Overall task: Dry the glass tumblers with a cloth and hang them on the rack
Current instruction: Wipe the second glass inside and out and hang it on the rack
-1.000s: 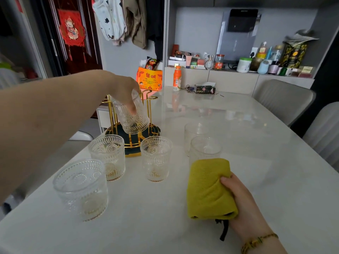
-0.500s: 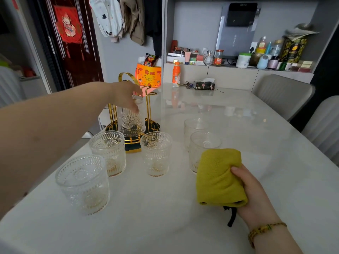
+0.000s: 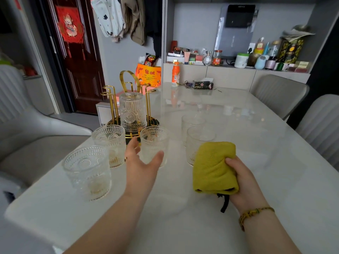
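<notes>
White marble table (image 3: 183, 222) carries a gold rack (image 3: 121, 79) at its eleven o'clock, with one inverted tumbler (image 3: 133, 110) hung on it. Five upright tumblers (image 3: 88, 171) stand near: three at the rack's six o'clock, two at its three o'clock. The yellow cloth (image 3: 213, 167) sits bunched in the gripping right hand (image 3: 245, 180). The left hand (image 3: 142, 163) is spread wide just before the middle tumbler (image 3: 155, 142); contact is unclear.

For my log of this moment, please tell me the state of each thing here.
Rack, one tumbler on it.
Hung tumbler, upside down.
Middle tumbler, upright, not gripped.
Other tumblers, upright on table.
Cloth, folded, held.
Left hand, open, at middle tumbler.
Right hand, grips cloth.
Door, closed.
</notes>
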